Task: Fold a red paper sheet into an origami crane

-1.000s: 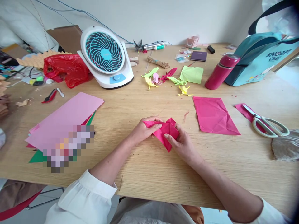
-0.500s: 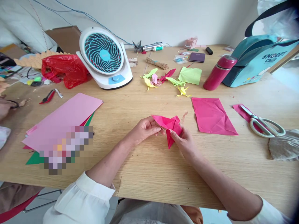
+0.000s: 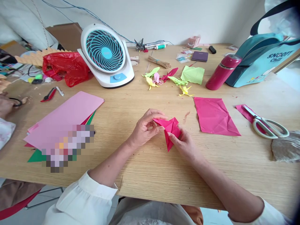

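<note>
Between my hands is a partly folded piece of bright pink origami paper [image 3: 171, 128], with a point to the left and another pointing down toward me. My left hand [image 3: 147, 127] pinches its left point, thumb below and fingers over the top. On the other side, my right hand [image 3: 184, 140] grips the paper's right part, its thumb pressed on the front; its other fingers are mostly hidden behind. To the right lies a creased pink square sheet [image 3: 215, 116], apart from my hands. Beyond the hands sit several small folded paper figures, among them a yellow one [image 3: 185, 90].
Scissors [image 3: 264, 122] rest on a pink scrap at the right. Behind stand a magenta flask [image 3: 222, 72], a blue bag [image 3: 257, 65] and a white fan [image 3: 106, 56]. A stack of coloured paper [image 3: 67, 115] lies left. Another person's hand [image 3: 8, 104] shows at the far left edge.
My left hand's fingers have come up over the top of the paper's left point, which is now folded in closer. My right hand keeps its hold. The view has shifted slightly.
</note>
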Demonstrator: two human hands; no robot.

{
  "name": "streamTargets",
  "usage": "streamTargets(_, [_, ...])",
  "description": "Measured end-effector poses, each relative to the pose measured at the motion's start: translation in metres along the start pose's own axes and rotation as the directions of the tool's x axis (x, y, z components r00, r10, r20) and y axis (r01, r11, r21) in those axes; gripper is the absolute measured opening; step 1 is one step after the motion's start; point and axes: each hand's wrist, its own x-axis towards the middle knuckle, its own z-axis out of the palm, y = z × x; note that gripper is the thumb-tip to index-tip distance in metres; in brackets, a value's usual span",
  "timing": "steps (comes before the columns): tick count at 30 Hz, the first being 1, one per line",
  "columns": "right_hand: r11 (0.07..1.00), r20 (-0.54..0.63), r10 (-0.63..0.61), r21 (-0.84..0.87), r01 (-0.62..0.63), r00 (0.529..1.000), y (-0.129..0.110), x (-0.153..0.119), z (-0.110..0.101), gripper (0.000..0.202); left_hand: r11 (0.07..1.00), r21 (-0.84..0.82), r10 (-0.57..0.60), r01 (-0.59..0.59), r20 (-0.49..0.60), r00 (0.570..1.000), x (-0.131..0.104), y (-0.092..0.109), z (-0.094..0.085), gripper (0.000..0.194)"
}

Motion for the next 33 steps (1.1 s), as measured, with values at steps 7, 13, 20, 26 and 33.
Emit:
streamTargets(7, [1.000, 0.030, 0.017, -0.001, -0.017, 0.999, -0.008, -0.001, 0.000, 0.032, 0.992, 0.033, -0.120, 0.118, 0.080, 0.990, 0.004, 0.010, -0.007, 0.032])
streamTargets(13, [0.994, 0.082, 0.079, 0.066, -0.084, 0.994, -0.010, 0.000, -0.002, 0.038, 0.993, 0.019, -0.122, 0.120, 0.121, 0.985, 0.005, 0.015, -0.014, 0.039])
streamTargets(20, [0.964, 0.147, 0.178, 0.170, -0.203, 0.973, -0.008, -0.001, -0.003, 0.037, 0.988, -0.031, -0.147, 0.150, 0.094, 0.985, 0.004, 0.012, -0.017, 0.041])
streamTargets(26, [0.938, 0.140, 0.245, 0.217, -0.271, 0.959, -0.008, -0.001, -0.003, 0.041, 0.896, -0.334, -0.256, 0.291, 0.144, 0.956, 0.005, 0.009, -0.020, 0.019])
streamTargets(33, [0.933, 0.068, 0.264, 0.236, -0.272, 0.962, -0.002, -0.007, -0.002, 0.038, 0.942, -0.162, -0.285, 0.293, 0.074, 0.956, 0.004, 0.015, -0.009, 0.028])
